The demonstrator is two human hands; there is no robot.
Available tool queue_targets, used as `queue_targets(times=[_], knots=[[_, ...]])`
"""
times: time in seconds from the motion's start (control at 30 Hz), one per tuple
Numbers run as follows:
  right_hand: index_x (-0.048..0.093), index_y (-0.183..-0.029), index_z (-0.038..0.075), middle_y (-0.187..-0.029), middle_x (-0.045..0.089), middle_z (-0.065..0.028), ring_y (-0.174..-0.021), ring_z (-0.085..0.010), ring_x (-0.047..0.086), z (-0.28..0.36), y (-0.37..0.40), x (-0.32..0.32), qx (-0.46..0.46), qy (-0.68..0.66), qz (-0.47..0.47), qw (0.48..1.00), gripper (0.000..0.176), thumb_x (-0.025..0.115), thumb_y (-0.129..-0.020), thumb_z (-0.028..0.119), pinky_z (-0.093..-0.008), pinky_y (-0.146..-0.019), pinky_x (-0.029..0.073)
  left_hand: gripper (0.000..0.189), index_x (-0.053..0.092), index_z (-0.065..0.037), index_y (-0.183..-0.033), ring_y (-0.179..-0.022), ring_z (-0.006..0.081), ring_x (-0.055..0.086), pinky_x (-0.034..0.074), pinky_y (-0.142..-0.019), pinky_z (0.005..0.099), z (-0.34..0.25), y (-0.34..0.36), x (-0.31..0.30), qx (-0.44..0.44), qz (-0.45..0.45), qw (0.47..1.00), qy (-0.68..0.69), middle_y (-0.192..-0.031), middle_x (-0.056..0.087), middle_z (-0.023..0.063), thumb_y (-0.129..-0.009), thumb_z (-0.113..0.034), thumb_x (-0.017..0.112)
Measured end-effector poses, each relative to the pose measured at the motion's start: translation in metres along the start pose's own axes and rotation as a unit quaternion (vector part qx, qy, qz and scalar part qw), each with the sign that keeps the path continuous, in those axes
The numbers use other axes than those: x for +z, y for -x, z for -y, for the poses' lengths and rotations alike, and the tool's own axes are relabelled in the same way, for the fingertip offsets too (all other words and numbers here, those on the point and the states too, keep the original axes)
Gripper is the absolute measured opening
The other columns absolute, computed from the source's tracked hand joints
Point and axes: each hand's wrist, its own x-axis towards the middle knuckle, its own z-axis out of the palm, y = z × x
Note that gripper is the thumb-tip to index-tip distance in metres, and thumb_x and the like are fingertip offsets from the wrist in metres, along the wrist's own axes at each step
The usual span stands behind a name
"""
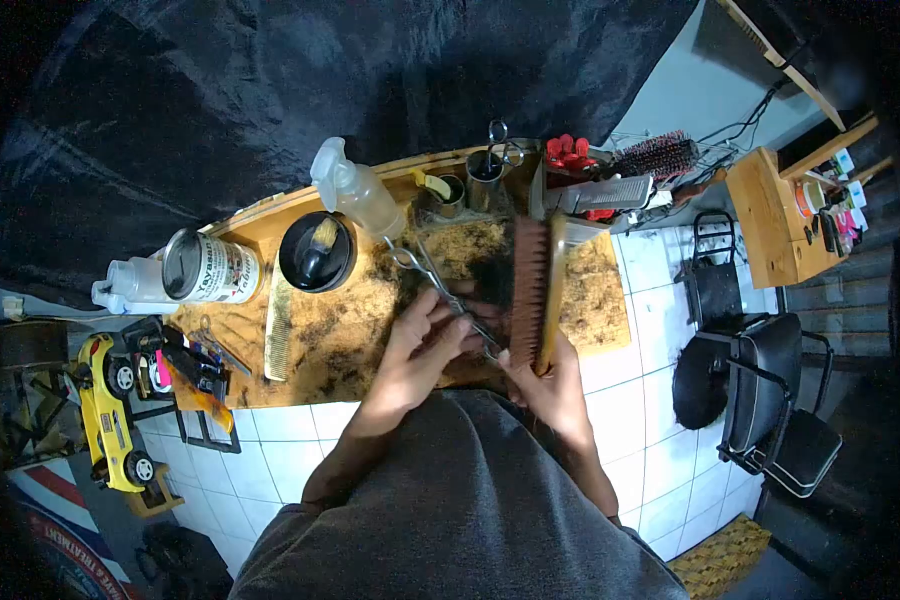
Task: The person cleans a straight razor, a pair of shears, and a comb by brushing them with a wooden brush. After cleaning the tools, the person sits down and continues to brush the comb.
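Observation:
Near the front edge of the wooden counter, my left hand (425, 345) is closed around metal scissors (436, 281), whose ring handle points up and left. My right hand (553, 392) grips the lower end of a brush (532, 295) with reddish-brown bristles and a yellowish wooden back, held upright with the bristles facing left. The scissors' lower end reaches the right hand's fingertips beside the brush; exactly what touches there is hard to make out. Dark hair clippings lie over the counter (355, 345) around both hands.
Along the counter's back stand a spray bottle (368, 198), a black bowl (292, 255) with a shaving brush, metal cups (485, 185) and a round hairbrush (660, 155). At left are a white can (225, 270), a comb (278, 335) and clippers. Black chairs (765, 380) stand at right.

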Motion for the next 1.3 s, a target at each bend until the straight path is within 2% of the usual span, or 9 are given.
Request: queue_targets(times=[0.07,0.2,0.33,0.43,0.67,0.83,0.93,1.1,1.3], knots=[[0.049,-0.118,-0.002,-0.092,0.062,-0.0181,-0.081,-0.0269,0.063,0.001,0.004,0.001,-0.034,0.082,-0.033,0.995,0.047,0.070,-0.077,0.005,-0.0321,-0.077,0.049,0.028,0.042,0.003,-0.123,-0.102,0.0177,0.059,0.050,-0.080,0.0274,-0.005,0.000,-0.002,-0.005,-0.029,0.999,-0.045,-0.111,0.060,0.0156,-0.095,-0.002,0.045],[0.049,-0.126,-0.002,-0.104,0.063,-0.0217,-0.096,-0.0279,0.064,-0.004,0.012,-0.007,-0.098,0.087,-0.093,0.987,0.059,0.075,-0.074,0.011,-0.0324,-0.083,0.049,0.022,0.051,0.005,-0.113,-0.090,0.0131,0.063,0.050,-0.072,0.0252,0.009,0.008,-0.021,-0.019,-0.095,0.986,-0.138,-0.095,0.066,0.0096,-0.092,0.001,0.051],[0.061,-0.114,-0.004,-0.088,0.064,-0.0171,-0.072,-0.0251,0.061,0.020,0.012,-0.012,-0.221,0.206,0.052,0.952,0.049,0.077,-0.072,0.012,-0.0323,-0.068,0.049,0.030,0.052,0.004,-0.116,-0.091,0.0120,0.062,0.049,-0.074,0.0256,0.023,0.019,-0.032,0.033,-0.049,0.991,-0.118,-0.100,0.065,0.0087,-0.087,0.005,0.055],[0.065,-0.109,0.000,-0.093,0.065,-0.0180,-0.080,-0.0315,0.065,0.012,0.007,-0.018,-0.220,0.301,0.076,0.925,0.041,0.076,-0.074,0.018,-0.0372,-0.073,0.052,0.033,0.055,0.003,-0.119,-0.081,0.0086,0.058,0.046,-0.070,0.0233,0.014,0.021,-0.022,0.092,-0.021,0.984,-0.150,-0.096,0.064,0.0047,-0.086,0.004,0.057],[0.065,-0.108,-0.004,-0.085,0.065,-0.0150,-0.071,-0.0237,0.063,0.023,-0.013,-0.031,-0.219,0.279,-0.235,0.905,0.040,0.076,-0.073,0.013,-0.0322,-0.063,0.049,0.033,0.055,-0.002,-0.124,-0.070,0.0064,0.049,0.041,-0.062,0.0227,0.011,0.020,-0.022,-0.047,0.006,0.988,-0.146,-0.088,0.061,0.0009,-0.091,-0.005,0.057],[0.067,-0.106,0.001,-0.085,0.066,-0.0137,-0.076,-0.0261,0.065,0.017,-0.001,-0.039,-0.238,0.284,0.043,0.928,0.045,0.080,-0.068,0.021,-0.0347,-0.068,0.051,0.029,0.055,0.001,-0.121,-0.074,0.0073,0.052,0.043,-0.065,0.0220,0.019,0.019,-0.030,-0.056,-0.007,0.998,-0.035,-0.084,0.059,0.0015,-0.093,-0.006,0.054],[0.067,-0.106,0.002,-0.091,0.066,-0.0157,-0.079,-0.0287,0.066,0.008,-0.006,-0.039,-0.238,0.312,0.039,0.919,0.040,0.078,-0.071,0.018,-0.0350,-0.070,0.052,0.030,0.053,0.002,-0.123,-0.082,0.0077,0.053,0.044,-0.072,0.0218,-0.003,0.020,-0.018,-0.084,-0.008,0.996,0.027,-0.092,0.059,0.0029,-0.094,-0.006,0.051],[0.064,-0.108,-0.004,-0.101,0.067,-0.0155,-0.085,-0.0216,0.065,0.012,-0.019,-0.038,-0.285,0.287,-0.225,0.887,0.039,0.074,-0.071,0.005,-0.0299,-0.075,0.049,0.033,0.051,0.001,-0.126,-0.086,0.0082,0.054,0.046,-0.078,0.0231,0.000,0.019,-0.024,-0.148,0.024,0.986,0.070,-0.102,0.059,0.0040,-0.093,-0.005,0.052],[0.068,-0.109,0.008,-0.099,0.067,-0.0100,-0.079,-0.0212,0.065,-0.001,-0.011,-0.036,-0.347,0.351,0.009,0.870,0.047,0.079,-0.066,0.022,-0.0323,-0.068,0.053,0.034,0.052,0.001,-0.126,-0.093,0.0095,0.056,0.046,-0.076,0.0236,0.014,0.023,-0.033,-0.091,0.024,0.986,0.135,-0.106,0.061,0.0061,-0.092,-0.004,0.053]])
